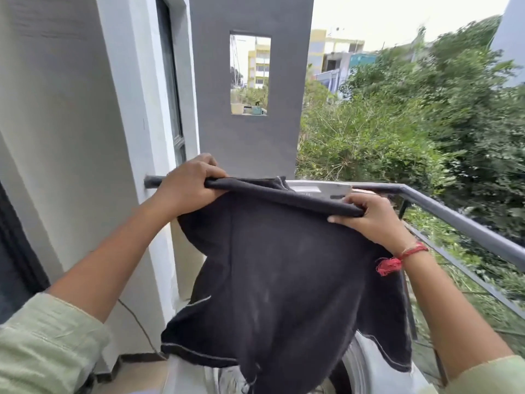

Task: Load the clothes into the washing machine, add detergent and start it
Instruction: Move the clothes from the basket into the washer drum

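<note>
- A pale green sleeve [42, 345] covers the left forearm at the lower left edge.
- A thin dark cable [139, 325] runs down the white wall.
- The left hand [187, 186] grips the left end of the waistband, with its fingers curled over the top.
- A black fabric garment [284, 280] with a thick waistband hangs stretched between both hands. It is above a white top-loading washing machine [366, 362], and its pale-stitched hems dangle over the machine's top.
- A white and grey machine panel [321, 191] shows just behind the waistband.
- The right hand [372, 217] clasps the right end of the waistband, and a red thread bracelet [397, 258] is tied on its wrist.
- A dark grey metal railing [454, 220] runs along the right side.
- Green bushes [426, 123] stand beyond the railing.
</note>
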Demonstrator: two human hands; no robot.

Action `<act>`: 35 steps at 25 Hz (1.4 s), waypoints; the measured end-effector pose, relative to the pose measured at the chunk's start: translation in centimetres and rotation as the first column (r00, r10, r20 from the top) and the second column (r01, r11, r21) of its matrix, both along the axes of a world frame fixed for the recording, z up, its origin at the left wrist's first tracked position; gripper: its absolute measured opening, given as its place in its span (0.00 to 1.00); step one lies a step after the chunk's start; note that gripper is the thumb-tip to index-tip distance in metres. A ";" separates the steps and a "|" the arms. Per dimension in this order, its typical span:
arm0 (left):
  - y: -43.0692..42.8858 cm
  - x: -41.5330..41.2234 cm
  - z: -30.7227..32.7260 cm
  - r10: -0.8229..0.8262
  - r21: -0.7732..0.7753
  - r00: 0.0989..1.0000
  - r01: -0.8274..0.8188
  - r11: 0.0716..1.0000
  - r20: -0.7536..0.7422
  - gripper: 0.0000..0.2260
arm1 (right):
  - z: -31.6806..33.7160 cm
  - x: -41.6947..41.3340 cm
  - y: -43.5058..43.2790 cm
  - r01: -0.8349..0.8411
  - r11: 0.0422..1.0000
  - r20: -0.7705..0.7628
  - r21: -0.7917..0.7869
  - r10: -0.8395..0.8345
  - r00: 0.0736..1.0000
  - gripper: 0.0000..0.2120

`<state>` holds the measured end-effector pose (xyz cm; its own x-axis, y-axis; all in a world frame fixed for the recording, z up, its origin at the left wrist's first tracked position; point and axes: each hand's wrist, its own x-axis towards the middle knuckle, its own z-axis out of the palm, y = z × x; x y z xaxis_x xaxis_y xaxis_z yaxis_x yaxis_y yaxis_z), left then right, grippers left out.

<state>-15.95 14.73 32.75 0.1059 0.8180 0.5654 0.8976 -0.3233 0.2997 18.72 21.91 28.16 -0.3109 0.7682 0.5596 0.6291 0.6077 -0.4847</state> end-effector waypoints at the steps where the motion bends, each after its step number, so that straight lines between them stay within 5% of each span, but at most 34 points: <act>1: 0.4 0.3 0.2 0.044 -0.068 0.997 -0.048 0.997 -0.068 0.04 | -0.8 0.6 0.4 -0.041 0.995 0.086 -0.094 0.049 0.995 0.16; 4: 1.1 1.6 -1.0 0.086 -0.386 0.938 -0.220 0.896 -0.334 0.07 | -4.6 2.3 1.2 0.028 0.894 0.301 -0.448 0.121 0.946 0.32; 6: 1.5 2.7 -2.8 0.040 -0.485 0.873 -0.308 0.818 -0.486 0.10 | -6.5 3.1 1.1 0.103 0.829 0.366 -0.550 0.127 0.922 0.31; 9: 1.6 4.1 -5.0 0.000 -0.455 0.792 -0.351 0.818 -0.610 0.15 | -7.3 3.9 1.4 0.184 0.887 0.499 -0.423 0.059 0.865 0.18; 11: 1.5 4.3 -5.7 -0.104 -0.556 0.832 -0.266 0.787 -0.546 0.10 | -7.1 4.3 1.5 0.271 0.938 0.581 -0.217 -0.099 0.808 0.06; 12: 1.2 4.4 -6.0 -0.165 -0.664 0.892 -0.179 0.726 -0.421 0.07 | -7.5 4.4 1.6 0.293 0.939 0.499 -0.178 -0.170 0.850 0.04; 14: 0.5 4.5 -6.9 -0.189 -0.801 0.975 0.018 0.599 -0.120 0.06 | -9.3 4.4 1.7 0.252 0.925 0.140 -0.283 -0.220 0.965 0.13; 16: 0.7 4.4 -8.1 -0.152 -0.768 0.988 0.077 0.635 -0.027 0.11 | -11.3 4.0 1.7 0.124 0.901 -0.144 -0.416 -0.200 0.969 0.12; 17: 0.9 4.1 -8.7 -0.139 -0.739 0.988 0.046 0.673 -0.065 0.12 | -11.7 3.9 1.5 0.098 0.885 -0.136 -0.454 -0.178 0.975 0.10; 20: 0.5 2.8 -10.3 -0.192 -0.765 0.959 -0.037 0.643 -0.208 0.10 | -10.5 5.0 0.6 0.128 0.787 0.297 -0.603 0.073 0.952 0.27; 22: 0.2 2.4 -12.3 -0.269 -0.838 0.936 -0.047 0.543 -0.227 0.08 | -9.8 5.5 0.5 0.272 0.680 0.598 -0.680 0.301 0.743 0.38; 24: 0.4 2.6 -14.7 -0.319 -0.847 0.907 -0.070 0.527 -0.274 0.10 | -10.8 5.0 1.0 0.383 0.682 0.753 -0.623 0.390 0.531 0.32; 25: 0.9 3.0 -16.1 -0.306 -0.825 0.901 -0.094 0.558 -0.309 0.11 | -12.1 4.7 1.6 0.404 0.709 0.790 -0.578 0.362 0.495 0.27; 28: 2.7 3.7 -19.7 -0.055 -0.610 0.960 -0.130 0.781 -0.275 0.09 | -15.2 3.3 3.3 0.390 0.840 0.736 -0.378 0.017 0.677 0.08; 31: 4.0 3.6 -22.1 0.167 -0.328 0.983 -0.136 0.935 0.069 0.07 | -17.0 3.1 3.4 0.339 0.922 0.321 -0.189 -0.268 0.908 0.12; 33: 3.2 3.6 -22.5 0.157 -0.157 0.976 -0.133 0.979 0.148 0.07 | -17.2 3.7 2.1 0.211 0.972 0.108 -0.106 -0.200 0.974 0.16; 35: 1.2 4.1 -23.8 -0.004 -0.168 1.000 0.005 0.986 0.007 0.10 | -18.3 4.4 0.0 0.020 0.965 0.177 -0.263 0.028 0.984 0.17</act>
